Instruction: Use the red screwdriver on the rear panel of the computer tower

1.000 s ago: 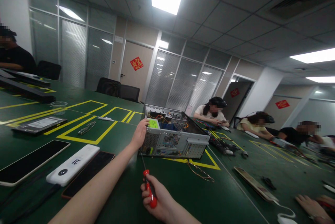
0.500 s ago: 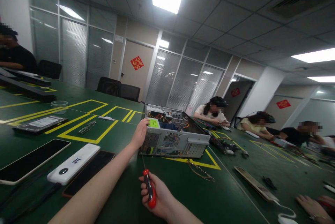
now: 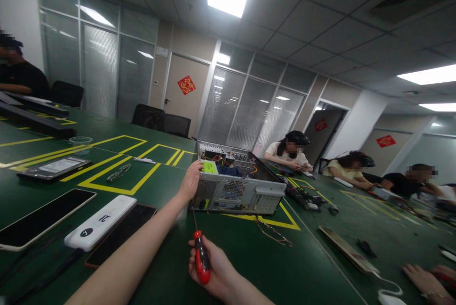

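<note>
An open metal computer case lies on the green table, its rear panel facing me, with cables and parts inside. My left hand is on the case's left rear corner, fingers bent over the edge beside a green-labelled unit; what the fingers press on is partly hidden. In front of the case, my right hand is closed round a red and black screwdriver. The screwdriver's shaft points up and away to the case's lower left corner; its tip cannot be made out clearly.
Left of my arm lie a hard drive, a black-screened phone and a white power bank. Glasses lie in front of the case, a phone farther right. Several people sit around; another person's hand is at lower right.
The screwdriver's handle has turned and shifted slightly left in my right hand, whose fingers have moved a little. My left hand and the case look unchanged.
</note>
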Demonstrator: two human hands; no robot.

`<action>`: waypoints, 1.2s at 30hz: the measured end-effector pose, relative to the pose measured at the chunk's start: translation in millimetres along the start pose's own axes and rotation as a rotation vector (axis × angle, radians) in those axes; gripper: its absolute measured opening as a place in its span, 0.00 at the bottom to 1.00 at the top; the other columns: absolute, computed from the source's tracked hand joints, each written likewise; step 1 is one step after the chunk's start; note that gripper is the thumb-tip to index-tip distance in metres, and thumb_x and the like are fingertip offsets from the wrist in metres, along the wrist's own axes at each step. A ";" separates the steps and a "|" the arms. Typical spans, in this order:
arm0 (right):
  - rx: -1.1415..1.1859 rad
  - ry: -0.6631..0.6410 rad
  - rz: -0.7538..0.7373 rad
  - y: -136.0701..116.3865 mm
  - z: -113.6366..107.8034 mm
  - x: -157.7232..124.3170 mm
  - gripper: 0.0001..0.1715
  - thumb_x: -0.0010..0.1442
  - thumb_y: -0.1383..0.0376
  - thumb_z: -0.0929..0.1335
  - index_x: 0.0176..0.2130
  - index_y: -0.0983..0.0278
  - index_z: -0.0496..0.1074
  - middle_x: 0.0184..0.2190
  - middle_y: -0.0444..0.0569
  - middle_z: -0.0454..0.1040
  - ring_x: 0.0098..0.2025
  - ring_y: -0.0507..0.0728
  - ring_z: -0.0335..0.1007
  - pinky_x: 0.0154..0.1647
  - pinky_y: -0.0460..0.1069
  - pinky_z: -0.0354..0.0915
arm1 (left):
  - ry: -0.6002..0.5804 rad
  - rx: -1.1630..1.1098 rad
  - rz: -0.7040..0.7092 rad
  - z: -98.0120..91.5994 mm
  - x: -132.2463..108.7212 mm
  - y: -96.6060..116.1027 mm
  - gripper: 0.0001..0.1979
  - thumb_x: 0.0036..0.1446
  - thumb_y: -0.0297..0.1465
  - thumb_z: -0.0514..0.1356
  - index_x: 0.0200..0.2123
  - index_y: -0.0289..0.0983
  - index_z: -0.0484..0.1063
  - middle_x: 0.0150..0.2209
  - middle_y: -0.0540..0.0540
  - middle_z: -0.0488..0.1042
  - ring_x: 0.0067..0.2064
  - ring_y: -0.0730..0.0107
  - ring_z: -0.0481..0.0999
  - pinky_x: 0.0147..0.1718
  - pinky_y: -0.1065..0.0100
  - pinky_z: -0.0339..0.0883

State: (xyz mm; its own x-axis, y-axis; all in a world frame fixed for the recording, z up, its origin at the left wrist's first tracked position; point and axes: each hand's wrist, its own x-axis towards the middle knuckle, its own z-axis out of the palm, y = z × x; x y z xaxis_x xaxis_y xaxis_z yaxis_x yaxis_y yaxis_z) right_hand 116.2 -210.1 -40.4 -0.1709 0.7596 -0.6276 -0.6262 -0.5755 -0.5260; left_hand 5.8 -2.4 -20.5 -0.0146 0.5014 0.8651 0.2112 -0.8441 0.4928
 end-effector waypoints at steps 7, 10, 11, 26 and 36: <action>-0.030 0.050 -0.053 -0.1 5.4 -5.0 0.21 0.71 0.60 0.64 0.27 0.67 0.69 0.19 0.45 0.69 0.17 0.45 0.60 0.15 0.37 0.51 | 0.007 -0.008 0.002 0.6 -0.2 -0.1 0.24 0.72 0.45 0.42 0.47 0.39 0.73 0.55 0.39 0.75 0.64 0.57 0.69 0.66 0.49 0.62; -0.044 0.062 -0.062 2.1 6.8 -4.0 0.20 0.71 0.65 0.62 0.27 0.67 0.69 0.20 0.46 0.71 0.18 0.45 0.61 0.17 0.37 0.56 | 0.013 -0.012 0.004 1.6 -0.4 -1.9 0.24 0.71 0.45 0.42 0.47 0.39 0.73 0.55 0.39 0.75 0.63 0.58 0.70 0.65 0.49 0.62; -0.044 0.058 -0.059 2.3 7.2 -3.7 0.21 0.71 0.64 0.62 0.27 0.67 0.70 0.20 0.46 0.71 0.19 0.45 0.62 0.18 0.38 0.58 | 0.016 -0.014 0.005 2.0 -0.5 -2.6 0.25 0.71 0.46 0.42 0.48 0.39 0.73 0.55 0.39 0.75 0.63 0.57 0.70 0.65 0.50 0.62; -0.097 0.026 -0.001 -3.5 1.6 1.5 0.19 0.70 0.58 0.63 0.30 0.66 0.69 0.19 0.42 0.67 0.16 0.45 0.57 0.14 0.37 0.48 | 0.003 -0.022 0.000 0.6 0.1 -0.9 0.25 0.71 0.46 0.42 0.47 0.39 0.73 0.55 0.39 0.75 0.64 0.57 0.69 0.66 0.49 0.61; -0.037 0.029 -0.035 1.6 0.0 4.9 0.17 0.66 0.60 0.68 0.28 0.66 0.70 0.23 0.48 0.74 0.22 0.49 0.69 0.25 0.42 0.67 | -0.004 -0.002 -0.013 -0.3 0.3 2.4 0.25 0.71 0.46 0.42 0.48 0.40 0.73 0.56 0.39 0.75 0.64 0.57 0.69 0.66 0.49 0.61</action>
State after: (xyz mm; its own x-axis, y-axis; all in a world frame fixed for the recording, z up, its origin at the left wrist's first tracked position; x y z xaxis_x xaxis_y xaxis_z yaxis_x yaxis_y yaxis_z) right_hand 114.3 -207.3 -44.3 -0.1271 0.7706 -0.6245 -0.6029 -0.5600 -0.5683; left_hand 6.1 -4.4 -19.0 -0.0139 0.5131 0.8582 0.2092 -0.8378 0.5043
